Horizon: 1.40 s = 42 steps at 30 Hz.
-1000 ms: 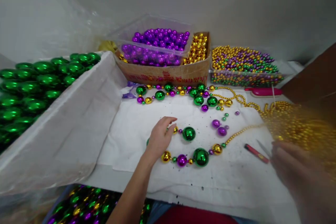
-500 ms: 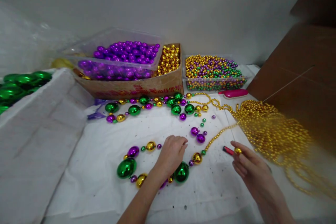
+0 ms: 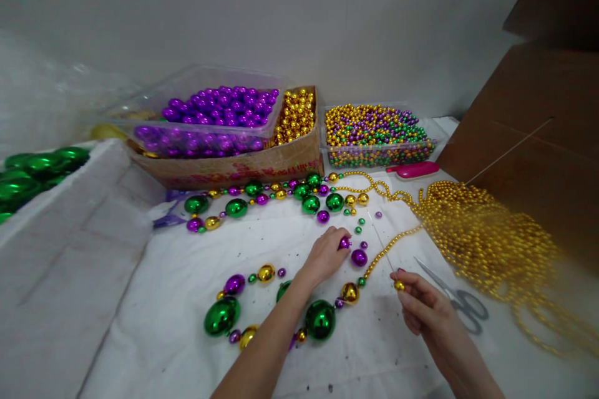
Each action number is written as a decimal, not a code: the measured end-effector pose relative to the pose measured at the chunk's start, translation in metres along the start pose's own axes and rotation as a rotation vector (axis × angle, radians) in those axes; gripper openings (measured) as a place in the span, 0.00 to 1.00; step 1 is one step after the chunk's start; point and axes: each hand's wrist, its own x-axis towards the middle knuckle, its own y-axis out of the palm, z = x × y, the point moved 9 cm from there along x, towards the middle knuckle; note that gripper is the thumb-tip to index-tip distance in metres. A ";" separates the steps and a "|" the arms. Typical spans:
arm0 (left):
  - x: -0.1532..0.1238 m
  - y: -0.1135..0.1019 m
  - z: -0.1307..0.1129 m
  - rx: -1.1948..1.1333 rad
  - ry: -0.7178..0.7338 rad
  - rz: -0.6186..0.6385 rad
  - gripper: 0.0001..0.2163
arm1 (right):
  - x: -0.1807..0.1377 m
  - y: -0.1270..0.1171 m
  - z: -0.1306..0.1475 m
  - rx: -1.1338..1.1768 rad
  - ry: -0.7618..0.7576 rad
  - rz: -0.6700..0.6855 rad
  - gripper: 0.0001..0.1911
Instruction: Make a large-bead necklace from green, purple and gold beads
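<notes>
My left hand (image 3: 329, 255) pinches a shiny purple bead (image 3: 345, 242) above the white cloth. Beside it lies another purple bead (image 3: 359, 257). My right hand (image 3: 428, 308) has a small gold bead (image 3: 399, 285) between thumb and fingers. A thin needle-like wire (image 3: 382, 243) sticks up from these fingers towards the back. Under my left forearm runs a string of green, gold and purple beads, partly hidden, with a large green bead (image 3: 321, 320). Its right end meets a thin gold bead chain (image 3: 390, 244). Grey scissors (image 3: 461, 304) lie just right of my right hand.
Purple beads fill a clear bin (image 3: 266, 131) on a cardboard box (image 3: 285, 162) holding gold beads. Small mixed beads fill another clear bin (image 3: 381, 154). A gold chain heap (image 3: 491, 230) lies right, near brown cardboard (image 3: 524, 131). A white-walled box (image 3: 93, 249) stands left.
My left hand has moved right and forward and now grips a purple bead. My right hand has shifted left with its gold bead, and the scissors have come into sight.
</notes>
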 end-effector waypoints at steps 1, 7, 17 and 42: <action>-0.001 -0.003 0.004 -0.106 -0.032 -0.016 0.11 | 0.000 -0.001 -0.001 -0.009 0.007 -0.002 0.18; -0.011 -0.006 0.025 -0.883 -0.277 -0.011 0.14 | 0.000 0.001 -0.001 -0.025 0.015 -0.001 0.18; -0.019 0.006 0.036 -1.534 -0.499 -0.062 0.07 | -0.017 0.022 0.003 -0.268 0.049 0.097 0.18; -0.028 0.008 0.025 -1.614 -0.426 -0.101 0.06 | -0.017 0.032 -0.003 -0.443 0.036 0.099 0.19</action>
